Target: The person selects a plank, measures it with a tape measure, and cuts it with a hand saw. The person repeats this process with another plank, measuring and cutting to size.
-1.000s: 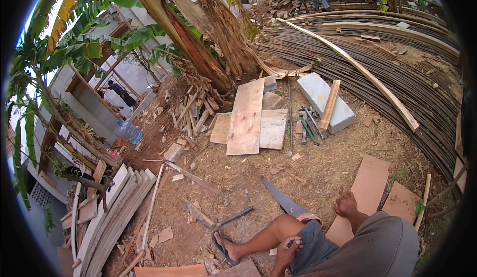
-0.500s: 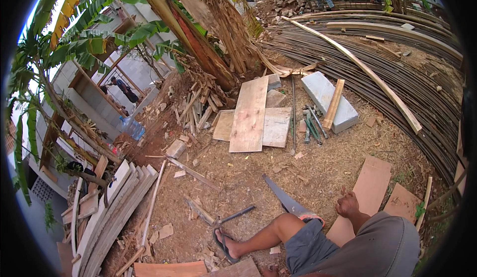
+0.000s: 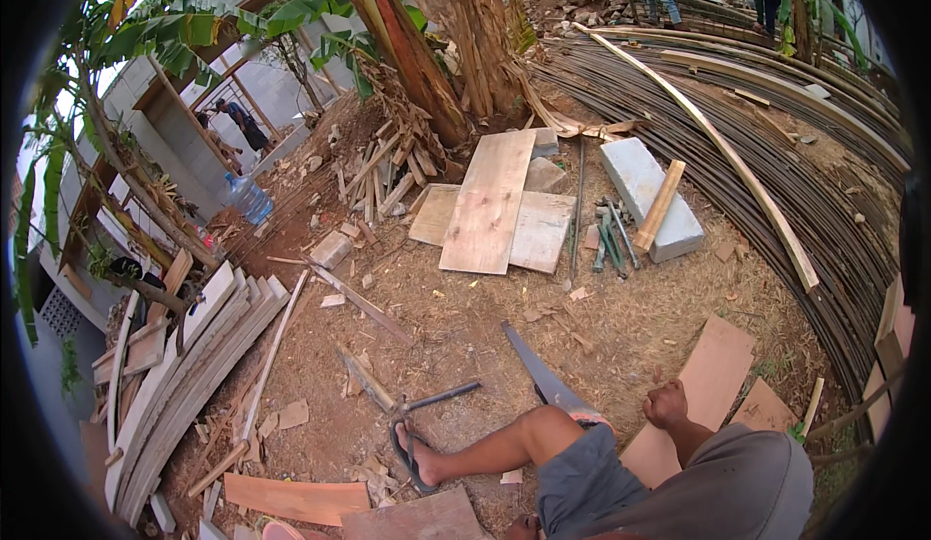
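- Since a second ago: left hand (image 3: 529, 524) dropped from the shorts' hem to the lower edge of the view, almost cut off; view shifted slightly; right hand in the same spot.
- Right hand (image 3: 667, 406) clenched in a fist, knuckles down on a flat plywood board (image 3: 713, 385) lying on the dirt, grasping nothing visible.
- Left hand barely in view beside a reddish board (image 3: 417, 519); open or closed, cannot tell.
- Hand saw (image 3: 541, 377) flat on the ground, nearest the right hand, handle tucked behind the bent knee, blade pointing away toward the upper left.
- Sandalled left foot (image 3: 412, 458) planted on the dirt, just beside a dark metal bar (image 3: 438, 397).
- Farther out: pale plank (image 3: 490, 201) laid over two flat boards; grey concrete block (image 3: 648, 196) with a short timber piece (image 3: 660, 205) across it; hand tools (image 3: 609, 241) on the ground between.
- At the left, stack of long planks (image 3: 189, 370); blue water bottle (image 3: 249, 198) behind scrap wood.
- At the right, wide bed of steel rebar (image 3: 776, 162) with a long bent plank (image 3: 722, 152) on top.
- Other people standing far back, top right and upper left.
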A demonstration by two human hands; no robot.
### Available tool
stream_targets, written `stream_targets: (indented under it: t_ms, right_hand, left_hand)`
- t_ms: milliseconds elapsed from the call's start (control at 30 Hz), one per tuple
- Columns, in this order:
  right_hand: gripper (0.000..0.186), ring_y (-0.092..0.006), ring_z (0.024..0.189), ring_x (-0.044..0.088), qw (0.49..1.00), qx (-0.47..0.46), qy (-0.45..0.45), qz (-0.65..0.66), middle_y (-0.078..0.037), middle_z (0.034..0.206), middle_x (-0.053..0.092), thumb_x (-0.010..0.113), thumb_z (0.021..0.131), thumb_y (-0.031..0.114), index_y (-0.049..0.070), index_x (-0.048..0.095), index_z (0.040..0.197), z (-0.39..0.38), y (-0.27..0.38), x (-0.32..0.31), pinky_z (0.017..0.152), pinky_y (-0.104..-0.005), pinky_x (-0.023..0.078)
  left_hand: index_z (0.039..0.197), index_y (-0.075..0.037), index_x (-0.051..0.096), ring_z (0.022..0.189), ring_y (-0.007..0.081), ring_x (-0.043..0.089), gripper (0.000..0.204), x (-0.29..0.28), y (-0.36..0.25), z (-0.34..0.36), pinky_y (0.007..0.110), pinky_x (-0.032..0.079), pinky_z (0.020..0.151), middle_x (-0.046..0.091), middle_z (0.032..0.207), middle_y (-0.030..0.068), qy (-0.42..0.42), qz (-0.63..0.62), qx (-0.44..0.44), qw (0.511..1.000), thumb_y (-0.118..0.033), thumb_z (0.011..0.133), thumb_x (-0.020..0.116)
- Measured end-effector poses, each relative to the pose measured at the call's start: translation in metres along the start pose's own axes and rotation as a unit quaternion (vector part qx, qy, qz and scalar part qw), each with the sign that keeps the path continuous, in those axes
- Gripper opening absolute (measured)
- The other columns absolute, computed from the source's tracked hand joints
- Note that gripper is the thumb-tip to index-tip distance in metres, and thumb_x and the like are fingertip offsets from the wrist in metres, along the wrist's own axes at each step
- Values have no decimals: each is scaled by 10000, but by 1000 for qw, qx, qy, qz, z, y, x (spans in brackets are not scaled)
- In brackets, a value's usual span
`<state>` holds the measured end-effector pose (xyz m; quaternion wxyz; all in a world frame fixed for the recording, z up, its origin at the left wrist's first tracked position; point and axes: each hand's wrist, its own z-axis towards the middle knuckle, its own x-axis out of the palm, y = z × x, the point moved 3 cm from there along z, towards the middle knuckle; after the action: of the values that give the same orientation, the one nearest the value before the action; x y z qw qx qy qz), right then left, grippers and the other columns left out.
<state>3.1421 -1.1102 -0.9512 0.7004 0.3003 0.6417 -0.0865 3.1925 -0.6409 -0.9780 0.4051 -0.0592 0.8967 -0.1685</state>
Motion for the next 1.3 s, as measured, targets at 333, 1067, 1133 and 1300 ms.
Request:
stream_targets:
  t_ms: [333,1067,1133,1300]
  right_hand:
    - [252,-366,920,618,998,-51,-31,-32,-205,809,671,582,866,227,22,712,798,7,15,11,1060,-496,376]
    - [338,-366,964,607,991,-38,63,-108,-202,866,684,506,967,250,-10,697,867,8,8,34,1089,-492,344]
    - [359,-363,973,612,989,-51,68,-121,-206,931,693,503,961,249,-30,712,1044,7,6,36,1096,-479,339]
    - [525,-347,982,618,990,-91,21,-102,-225,1017,688,477,954,247,-77,579,1355,1,1,35,1093,-472,341]
  left_hand:
    - [1044,-68,723,986,443,675,616,1,14,-15,526,504,895,717,998,216,-22,-56,-61,996,-598,980,415]
    - [1095,-99,678,948,422,697,385,12,34,-12,544,540,854,725,1030,200,-84,-97,-58,990,-443,950,583]
    - [1122,-92,668,988,422,689,404,15,37,-10,549,534,878,711,1092,209,-83,-94,-57,990,-446,948,583]
    - [1166,-64,655,1092,416,659,454,21,38,-13,546,520,929,666,1193,237,-125,-161,-69,977,-447,930,598]
